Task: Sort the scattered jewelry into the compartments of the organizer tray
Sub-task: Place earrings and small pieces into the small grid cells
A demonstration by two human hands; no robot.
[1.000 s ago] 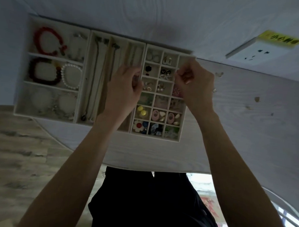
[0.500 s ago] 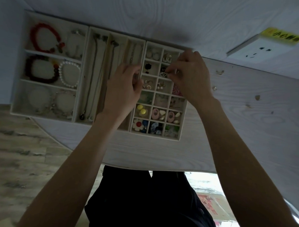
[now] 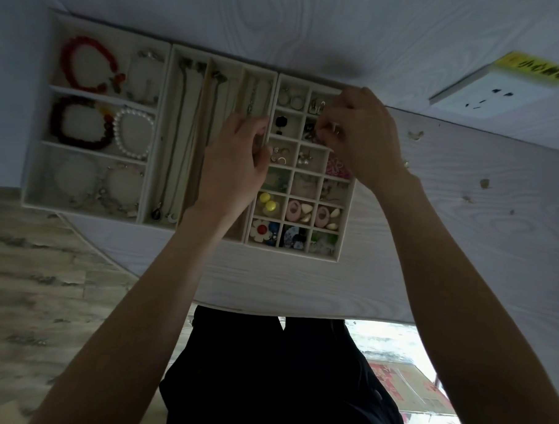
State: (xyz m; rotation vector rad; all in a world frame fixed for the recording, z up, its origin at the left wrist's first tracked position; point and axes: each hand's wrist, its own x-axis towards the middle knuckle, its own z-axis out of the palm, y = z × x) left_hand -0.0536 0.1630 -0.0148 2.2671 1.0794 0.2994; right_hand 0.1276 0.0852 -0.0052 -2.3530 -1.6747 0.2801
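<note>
Pinching a small pale piece of jewelry [image 3: 334, 128] between thumb and fingertips, your right hand [image 3: 361, 135] sits curled over the upper rows of the small-grid tray [image 3: 343, 214]; the piece is too small to say what kind it is. It hangs directly above the middle cell of the second row, the one that already holds a dark earring [image 3: 309, 129], with the cell divider just below your fingertips. The release therefore appears to need only a short drop straight down, not a sideways carry.

Your left hand [image 3: 233, 165] lies over the boundary between the necklace tray [image 3: 187, 137] and the small-grid tray, fingers curled toward the grid's left wall. Whether it grips a thing or merely steadies the tray cannot be told from this view.

The right hand is the nearer of the two to the target cell; the left lies to its left, one column away.

Elsewhere, the bracelet tray [image 3: 44, 137] at far left holds a red bead bracelet [image 3: 86, 65], a dark bead bracelet [image 3: 78, 123] and a white pearl bracelet [image 3: 132, 133]. Chains run lengthwise along the necklace tray, their long axis pointing away from you.

On the table [image 3: 463, 236], to the right of the grid and well apart from it, several small loose pieces [image 3: 415, 135] remain, which suggests sorting is largely done but not finished.
</note>
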